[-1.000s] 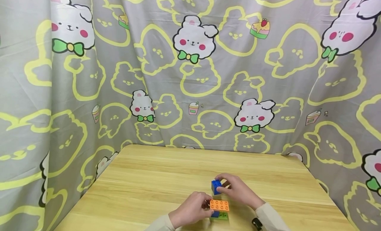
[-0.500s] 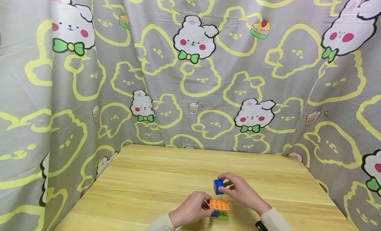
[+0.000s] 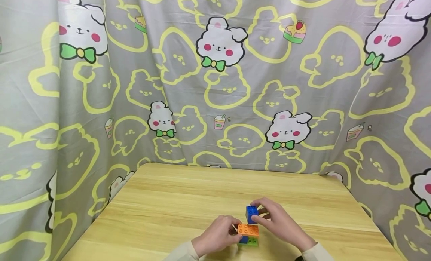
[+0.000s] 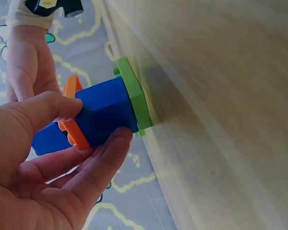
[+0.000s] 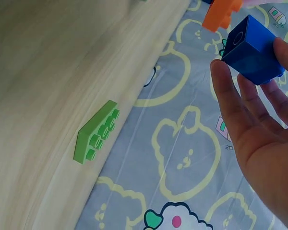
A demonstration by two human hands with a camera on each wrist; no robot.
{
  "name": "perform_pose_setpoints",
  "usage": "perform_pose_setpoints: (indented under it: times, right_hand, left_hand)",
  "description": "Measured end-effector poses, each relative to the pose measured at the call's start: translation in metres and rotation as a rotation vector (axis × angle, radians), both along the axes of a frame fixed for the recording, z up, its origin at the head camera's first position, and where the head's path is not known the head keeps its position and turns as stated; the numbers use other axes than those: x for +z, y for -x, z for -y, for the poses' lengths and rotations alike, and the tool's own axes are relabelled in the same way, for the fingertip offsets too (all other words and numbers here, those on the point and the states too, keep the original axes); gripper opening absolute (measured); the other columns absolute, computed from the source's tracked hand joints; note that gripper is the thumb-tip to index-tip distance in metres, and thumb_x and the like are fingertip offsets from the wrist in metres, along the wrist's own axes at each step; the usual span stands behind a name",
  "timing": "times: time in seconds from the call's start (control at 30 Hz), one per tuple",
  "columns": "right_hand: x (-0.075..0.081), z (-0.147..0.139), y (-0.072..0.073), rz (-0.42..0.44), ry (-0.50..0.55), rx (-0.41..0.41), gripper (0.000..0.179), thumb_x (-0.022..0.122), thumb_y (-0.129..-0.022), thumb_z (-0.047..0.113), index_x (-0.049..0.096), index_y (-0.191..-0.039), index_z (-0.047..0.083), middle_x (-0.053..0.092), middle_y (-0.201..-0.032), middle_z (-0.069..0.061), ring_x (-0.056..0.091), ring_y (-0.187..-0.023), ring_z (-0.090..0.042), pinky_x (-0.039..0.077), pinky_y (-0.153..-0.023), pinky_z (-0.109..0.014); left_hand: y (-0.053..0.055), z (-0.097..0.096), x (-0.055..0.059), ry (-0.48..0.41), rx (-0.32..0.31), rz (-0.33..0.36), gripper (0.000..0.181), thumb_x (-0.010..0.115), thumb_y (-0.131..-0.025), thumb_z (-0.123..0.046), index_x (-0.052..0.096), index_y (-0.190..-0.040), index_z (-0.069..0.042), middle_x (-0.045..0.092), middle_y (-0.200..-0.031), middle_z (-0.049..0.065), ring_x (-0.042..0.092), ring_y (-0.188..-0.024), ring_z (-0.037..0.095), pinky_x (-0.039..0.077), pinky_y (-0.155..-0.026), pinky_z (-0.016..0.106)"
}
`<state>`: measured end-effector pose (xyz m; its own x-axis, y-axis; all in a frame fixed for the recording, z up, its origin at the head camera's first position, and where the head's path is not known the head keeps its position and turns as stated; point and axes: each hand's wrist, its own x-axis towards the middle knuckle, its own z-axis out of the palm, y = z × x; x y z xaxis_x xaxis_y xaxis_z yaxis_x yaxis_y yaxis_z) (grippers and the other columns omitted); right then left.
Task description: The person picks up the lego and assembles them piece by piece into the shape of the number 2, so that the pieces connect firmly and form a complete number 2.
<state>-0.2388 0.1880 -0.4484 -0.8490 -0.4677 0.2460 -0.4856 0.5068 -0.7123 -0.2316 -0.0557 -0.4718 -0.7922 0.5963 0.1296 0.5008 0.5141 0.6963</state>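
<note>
A small stack of toy building bricks stands on the table: a green plate point(image 4: 134, 91) at the bottom, a blue brick point(image 4: 105, 103) on it, and an orange plate point(image 3: 248, 229) on top, studs up. My left hand point(image 3: 218, 235) grips the stack from the left, thumb and fingers on the lower blue brick and the orange plate. Between right thumb and fingers, my right hand point(image 3: 277, 221) pinches a second blue brick point(image 3: 251, 214), studs up. Its hollow underside partly shows in the right wrist view, close to the orange plate.
Another green plate point(image 5: 98, 132) lies on the table, studs up, in the right wrist view. The wooden table point(image 3: 175, 197) reaches back to a grey patterned curtain point(image 3: 188, 104), which hangs on several sides. A dark band point(image 4: 57, 5) circles the right wrist.
My right hand has carried its blue brick rightward and, lately, slightly nearer to me, toward the orange plate. My left hand and the stack have stayed almost still.
</note>
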Motion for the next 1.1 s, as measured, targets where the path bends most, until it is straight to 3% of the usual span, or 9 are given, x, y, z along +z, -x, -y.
perform_pose_setpoints:
  times: [0.37,1.1]
  right_hand:
    - [-0.0009,0.0022,-0.0070,-0.017,0.014,0.014,0.028,0.069,-0.099,0.032,0.062,-0.123,0.019,0.064,-0.118,-0.001,0.070,-0.100,-0.014,0.060,-0.079,-0.027]
    - [-0.0083,0.0077,-0.0015,0.021,-0.010,0.077,0.028,0.073,-0.096,0.032,0.059,-0.117,0.019,0.070,-0.110,0.002,0.070,-0.096,-0.012,0.058,-0.073,-0.023]
  left_hand:
    - [0.0035,0.0008,-0.0004,-0.021,0.021,0.028,0.019,0.078,-0.090,-0.011,0.075,-0.108,-0.005,0.068,-0.091,-0.007,0.063,-0.074,-0.003,0.053,-0.067,0.014]
    - [0.0054,0.0017,-0.0020,-0.044,0.017,0.043,0.022,0.078,-0.090,-0.010,0.075,-0.111,-0.002,0.071,-0.096,-0.003,0.065,-0.074,-0.003,0.054,-0.067,0.014]
